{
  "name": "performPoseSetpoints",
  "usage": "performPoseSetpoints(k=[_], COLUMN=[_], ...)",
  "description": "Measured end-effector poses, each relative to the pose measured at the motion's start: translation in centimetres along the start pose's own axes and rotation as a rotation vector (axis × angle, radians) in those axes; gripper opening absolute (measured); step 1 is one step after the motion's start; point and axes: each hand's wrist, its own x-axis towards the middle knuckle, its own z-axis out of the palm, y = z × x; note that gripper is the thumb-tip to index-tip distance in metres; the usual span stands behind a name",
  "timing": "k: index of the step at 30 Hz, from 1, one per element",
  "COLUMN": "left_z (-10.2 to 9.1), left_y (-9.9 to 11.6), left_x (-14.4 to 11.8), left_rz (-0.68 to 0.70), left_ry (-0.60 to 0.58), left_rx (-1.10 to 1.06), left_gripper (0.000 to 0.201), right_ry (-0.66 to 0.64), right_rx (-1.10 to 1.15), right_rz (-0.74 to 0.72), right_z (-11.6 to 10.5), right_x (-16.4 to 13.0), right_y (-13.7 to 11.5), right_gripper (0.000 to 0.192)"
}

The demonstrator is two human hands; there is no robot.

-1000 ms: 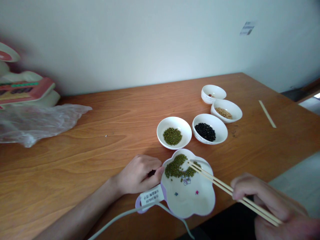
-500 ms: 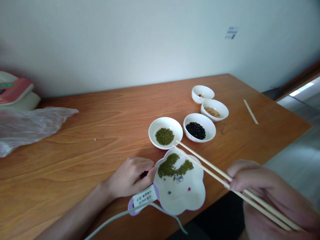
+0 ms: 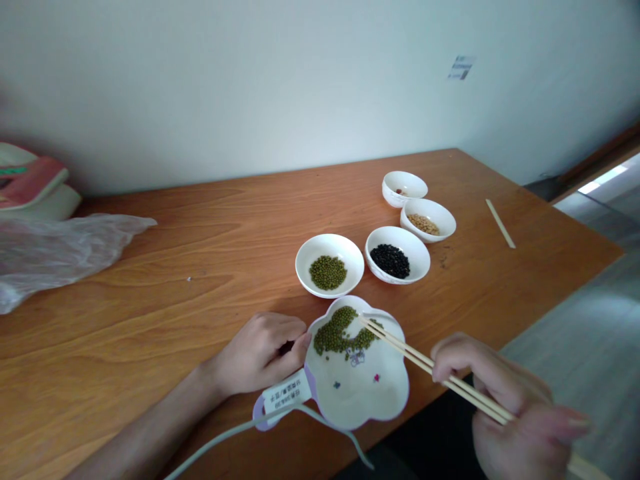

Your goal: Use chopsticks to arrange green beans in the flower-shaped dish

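My left hand (image 3: pixel 260 353) rests on the wooden table (image 3: pixel 200 253) with its thumb against the left rim of a white flower-shaped dish (image 3: pixel 360 397). A pile of green beans (image 3: pixel 343 333) lies in the far part of that dish. A pair of wooden chopsticks (image 3: pixel 430 370) is gripped by my right hand (image 3: pixel 505 407), and the tips reach into the green beans at the dish's right side. Just beyond the dish stands a round white bowl of green beans (image 3: pixel 329 265).
Further right stand a white bowl of black beans (image 3: pixel 397 255), one of tan beans (image 3: pixel 428 219) and a nearly empty one (image 3: pixel 405 188). A loose wooden stick (image 3: pixel 500 223) lies near the right edge. A clear plastic bag (image 3: pixel 60 250) and stacked packets (image 3: pixel 30 183) sit far left.
The chopstick tips, which were raised over the near rim of the round green-bean bowl half a second ago, have come back down into the beans in the flower-shaped dish. My left hand stayed put.
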Motion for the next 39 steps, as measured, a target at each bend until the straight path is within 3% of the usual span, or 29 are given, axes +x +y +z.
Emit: performPoseSetpoints(k=[4,9,17,25,35,39], left_z=[0.0,0.1,0.1,0.3,0.1,0.1], left_y=[0.0,-0.1,-0.1,-0.3,-0.2,-0.1], left_x=[0.0,0.0,-0.1,-0.1,-0.2,0.0], left_rz=[-0.014,-0.021,-0.047,-0.051,-0.048,-0.050], left_ry=[-0.012,-0.021,-0.038,-0.032,-0.029,-0.036], left_rx=[-0.007,-0.023,-0.044,-0.055,-0.052,-0.052], left_gripper=[0.033,0.032,0.032,0.032,0.032,0.032], right_ry=[-0.078,-0.064,-0.149,-0.073,0.060,0.023], right_rx=[-0.056,-0.075,-0.086,-0.024,0.055,0.089], right_rz=[-0.020,-0.009,-0.021,-0.021,0.058,0.070], right_z=[0.3,0.5,0.1,0.7,0.5,0.3], right_x=[0.0,0.0,0.2,-0.2,-0.7,-0.9], right_y=[0.8,1.2,1.4,1.9,0.4,0.6], right_gripper=[0.094,0.095,0.098,0.092,0.086,0.087])
